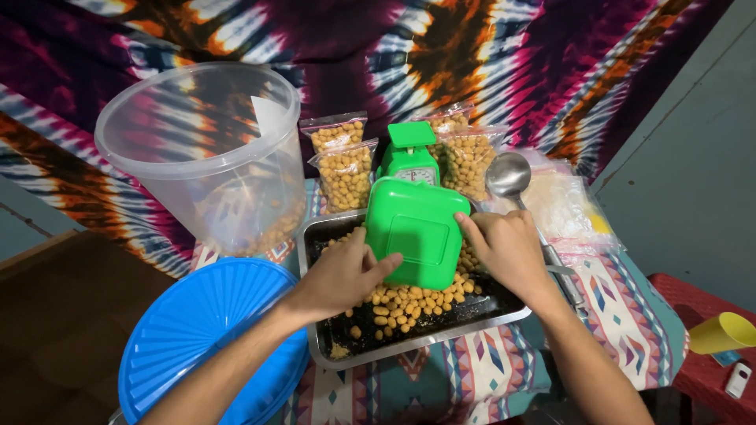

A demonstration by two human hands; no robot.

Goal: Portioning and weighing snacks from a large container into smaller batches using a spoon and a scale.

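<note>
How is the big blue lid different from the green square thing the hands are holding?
The round blue ribbed plastic lid is much bigger than the green square plastic pan. The blue lid is a circle with ridges; the green pan is smooth with rounded corners. The blue lid lies by itself beside the metal tray, while the left hand and right hand hold the green pan over the tray. Both are plastic.
</note>
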